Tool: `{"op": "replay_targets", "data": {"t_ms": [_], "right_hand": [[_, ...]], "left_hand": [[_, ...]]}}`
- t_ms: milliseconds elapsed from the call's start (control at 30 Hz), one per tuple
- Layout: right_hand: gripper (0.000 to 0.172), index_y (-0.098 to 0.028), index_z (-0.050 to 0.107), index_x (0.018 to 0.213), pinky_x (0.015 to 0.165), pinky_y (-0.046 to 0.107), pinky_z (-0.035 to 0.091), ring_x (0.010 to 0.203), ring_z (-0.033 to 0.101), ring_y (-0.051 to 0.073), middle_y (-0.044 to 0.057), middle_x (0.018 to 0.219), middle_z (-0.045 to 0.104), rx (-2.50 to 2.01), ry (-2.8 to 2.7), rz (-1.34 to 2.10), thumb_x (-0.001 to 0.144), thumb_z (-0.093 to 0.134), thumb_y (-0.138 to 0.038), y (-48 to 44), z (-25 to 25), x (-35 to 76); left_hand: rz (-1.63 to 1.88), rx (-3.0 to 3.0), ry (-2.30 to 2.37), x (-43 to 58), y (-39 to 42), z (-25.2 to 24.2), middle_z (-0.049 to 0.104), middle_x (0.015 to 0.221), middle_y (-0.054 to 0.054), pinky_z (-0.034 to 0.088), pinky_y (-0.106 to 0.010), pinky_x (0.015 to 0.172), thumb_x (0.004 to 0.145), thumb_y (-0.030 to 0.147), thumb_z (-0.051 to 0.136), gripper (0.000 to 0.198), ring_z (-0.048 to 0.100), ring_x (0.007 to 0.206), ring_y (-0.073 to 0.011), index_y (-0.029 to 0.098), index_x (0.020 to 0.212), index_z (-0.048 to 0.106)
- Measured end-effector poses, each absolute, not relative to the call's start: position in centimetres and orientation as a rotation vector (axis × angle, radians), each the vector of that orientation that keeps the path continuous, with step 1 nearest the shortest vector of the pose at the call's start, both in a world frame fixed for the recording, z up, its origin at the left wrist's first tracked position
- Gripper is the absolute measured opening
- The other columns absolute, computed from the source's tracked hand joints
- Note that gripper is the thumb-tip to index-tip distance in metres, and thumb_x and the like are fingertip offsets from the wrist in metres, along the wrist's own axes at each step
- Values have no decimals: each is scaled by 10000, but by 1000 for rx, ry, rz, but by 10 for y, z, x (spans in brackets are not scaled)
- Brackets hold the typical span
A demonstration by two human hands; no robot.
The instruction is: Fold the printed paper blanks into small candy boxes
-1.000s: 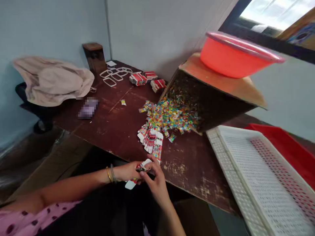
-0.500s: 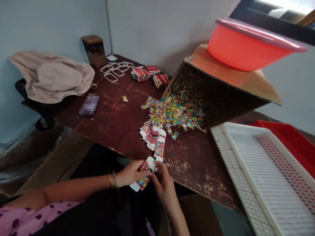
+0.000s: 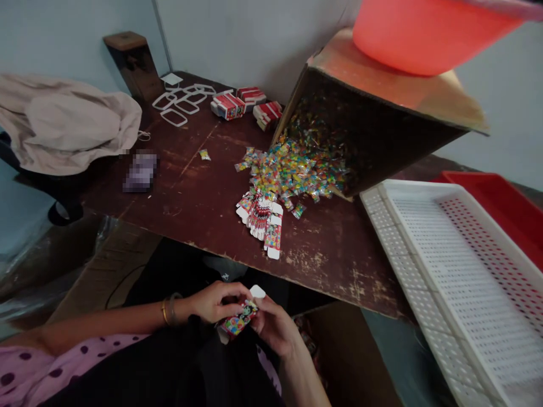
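Both hands meet in my lap below the table's front edge, holding one small colourful printed carton [image 3: 238, 321]. My left hand [image 3: 214, 302] pinches its upper side and my right hand [image 3: 271, 325] grips its right end, where a white flap sticks up. On the dark wooden table [image 3: 199, 198] just above them lies a fanned stack of flat cartons [image 3: 263, 220]. Behind the stack, a heap of small bright packets [image 3: 292, 172] spills from a tipped cardboard box [image 3: 382, 135].
An orange basin [image 3: 419, 34] rests on the tipped box. A white perforated tray [image 3: 458, 271] lies over a red tray [image 3: 504, 209] at the right. Folded red-and-white cartons [image 3: 241, 104], white frames [image 3: 178, 104], a dark wooden block [image 3: 129, 62] and beige cloth [image 3: 68, 121] lie at the back left.
My hands have drawn the carton down off the table edge into my lap. The view has tilted down and shifted.
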State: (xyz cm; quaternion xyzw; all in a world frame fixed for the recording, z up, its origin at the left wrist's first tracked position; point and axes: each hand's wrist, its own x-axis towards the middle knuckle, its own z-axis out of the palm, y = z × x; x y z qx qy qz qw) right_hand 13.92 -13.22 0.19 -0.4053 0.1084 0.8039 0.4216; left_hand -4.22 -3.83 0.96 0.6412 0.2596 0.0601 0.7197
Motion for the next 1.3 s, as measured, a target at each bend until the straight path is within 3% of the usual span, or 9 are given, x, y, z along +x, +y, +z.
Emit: {"op": "replay_targets", "data": {"t_ms": [100,267,400,567,700,800,933,1033,1300], "right_hand": [[309,-177,631,815,482,137,412,537,526,57,-45,674,594,-1015,210,2114,564,805,-134,-131,-3,133],[288,-205,700,889,494,190,459,593,540,96,-13,760,611,-1307,-340,2007,633,814,-272,-118,10,128],[351,-180,749,741,529,223,467,655,550,118,40,837,588,-1483,-813,1701,830,636,-500,-112,19,122],[309,-215,776,877,434,232,418,474,515,77,31,867,617,-1533,-714,1753,769,707,-496,-112,10,119],[210,-271,771,976,691,324,527,783,631,189,62,927,665,-1505,-1069,1586,865,636,-387,-115,15,120],[292,-330,691,1166,936,409,466,1043,579,231,64,1061,663,-1414,-1428,1516,882,630,-294,-115,28,123],[238,-344,711,1110,913,354,479,1030,596,197,37,1104,665,-1346,-1779,1502,913,585,-298,-80,26,163],[249,-284,743,1014,913,372,481,993,615,210,56,1046,693,-1635,-1788,961,921,535,-384,-16,7,228],[505,-149,646,1159,1020,592,320,1186,472,333,191,1252,580,-1863,-1629,455,865,520,-539,22,-53,301]], "left_hand": [[169,1299,707,-45,-46,10,656,791,-14,429,-228,667,882,354,529,234,587,730,-143,159,907,657],[91,680,863,-40,-52,6,633,752,43,439,-246,633,698,337,677,511,578,641,-126,202,1160,502],[-84,355,857,-38,-53,-3,680,737,-11,463,-309,620,705,452,597,407,633,642,-190,188,1014,582],[-103,325,637,-51,-56,-21,700,794,-73,479,-310,675,672,486,622,418,640,772,-215,138,900,656],[-31,446,662,-63,-57,-29,713,908,-30,465,-290,759,615,267,723,504,640,872,-207,190,1106,634],[-9,503,729,-64,-55,-24,696,997,-10,447,-265,774,664,214,688,540,623,913,-184,222,1196,598],[18,599,738,-54,-44,-18,682,936,12,438,-245,758,661,214,670,443,615,846,-146,199,1100,613],[-70,881,764,-52,-24,-19,636,716,52,412,-216,629,617,235,729,291,559,651,-115,177,880,618],[-533,1267,495,-94,44,-15,596,552,54,297,-198,424,446,436,889,437,458,455,-108,209,714,629]]}}
